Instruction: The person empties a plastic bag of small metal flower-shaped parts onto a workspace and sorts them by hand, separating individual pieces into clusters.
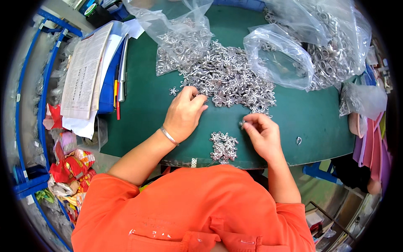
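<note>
A big heap of silver flower-shaped metal pieces (235, 75) lies across the middle of the green table. My left hand (184, 112), with a bracelet at the wrist, is at the near left edge of this heap. Its fingers curl down, and whatever they hold is hidden. Between the thumb and fingertips of my right hand (265, 136) is a small metal flower piece (242, 124), raised in front of the heap. A smaller pile of flower pieces (223, 148) sits near the table's front edge, between my forearms. One loose flower piece (173, 91) rests beside my left hand.
Clear plastic bags of metal parts stand at the back left (182, 46) and back right (333, 54). An open clear bag (279, 56) borders the heap. A single metal link (298, 140) lies at right. Papers (86, 71) and pens (121, 75) occupy the left edge, beside blue shelving (42, 96).
</note>
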